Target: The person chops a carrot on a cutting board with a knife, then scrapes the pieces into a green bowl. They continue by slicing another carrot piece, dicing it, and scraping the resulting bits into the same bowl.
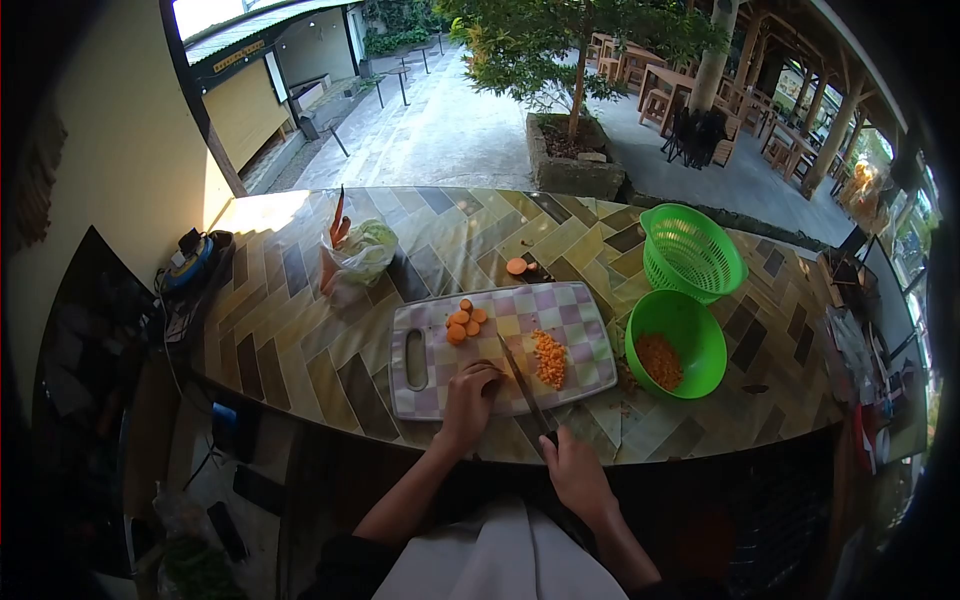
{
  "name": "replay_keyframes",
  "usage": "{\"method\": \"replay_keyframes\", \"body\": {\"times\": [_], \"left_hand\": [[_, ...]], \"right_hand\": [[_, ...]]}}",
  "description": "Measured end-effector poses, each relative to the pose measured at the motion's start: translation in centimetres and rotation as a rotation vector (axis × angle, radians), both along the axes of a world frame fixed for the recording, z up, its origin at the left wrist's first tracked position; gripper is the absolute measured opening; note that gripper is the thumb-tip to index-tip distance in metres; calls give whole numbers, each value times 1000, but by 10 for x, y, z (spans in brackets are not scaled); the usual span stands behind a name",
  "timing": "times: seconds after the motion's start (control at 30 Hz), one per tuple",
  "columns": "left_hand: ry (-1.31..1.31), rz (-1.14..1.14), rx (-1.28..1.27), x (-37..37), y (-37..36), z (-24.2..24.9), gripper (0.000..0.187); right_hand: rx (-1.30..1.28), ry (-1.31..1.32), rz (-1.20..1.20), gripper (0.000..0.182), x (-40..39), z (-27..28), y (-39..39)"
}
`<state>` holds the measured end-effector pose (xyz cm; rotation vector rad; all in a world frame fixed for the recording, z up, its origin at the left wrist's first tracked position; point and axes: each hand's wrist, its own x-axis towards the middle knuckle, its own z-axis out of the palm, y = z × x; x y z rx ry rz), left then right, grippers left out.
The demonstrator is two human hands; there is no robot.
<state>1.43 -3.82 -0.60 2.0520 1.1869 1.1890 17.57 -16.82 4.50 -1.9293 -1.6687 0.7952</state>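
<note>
My right hand (pixel 574 468) is wrapped round the dark handle of a kitchen knife (pixel 524 384), whose blade lies over the cutting board (pixel 440 402). Just left of the blade, my left hand (pixel 470 396) rests on the board with fingers bent together; whatever is under them is hidden. Beyond it sits a small pile of carrot slices (pixel 465 322). Finely diced carrot (pixel 549 360) is heaped on the board to the right of the blade. The board is checked in purple and white, with a handle slot at its left end.
Right of the board stands a green bowl (pixel 706 345) with orange bits inside, touching a green colander (pixel 692 250). A carrot end (pixel 516 266) lies behind the board. At the back left is a plastic bag (pixel 362 255) with a pale green vegetable and carrots.
</note>
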Motion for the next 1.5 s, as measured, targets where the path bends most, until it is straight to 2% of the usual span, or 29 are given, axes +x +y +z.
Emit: {"method": "replay_keyframes", "body": {"times": [0.23,0.47,0.77,0.93,1.03,1.13,1.23,1.37,1.5], "left_hand": [[-13,57,-46,-2,2,1,16],[-8,21,-92,-5,7,0,17],[60,28,-8,0,-1,1,13],[123,20,41,12,3,1,13],[135,-20,-20,25,7,4,12],[-26,-22,-231,27,11,7,11],[-147,37,-172,17,17,6,11],[-70,132,-38,6,13,25,13],[-105,202,-10,0,12,25,12]], "right_hand": [[-21,-1,30,34,-6,-1,-4],[-76,-42,94,33,-1,0,1],[-52,-225,-21,33,-2,2,1],[11,-111,-87,36,9,1,-2],[22,-63,-106,36,9,5,-6],[31,-81,-112,35,8,5,-8],[12,-87,-102,35,9,6,-8],[8,3,-64,36,7,0,-7],[18,-118,-88,35,6,-4,-4]]}}
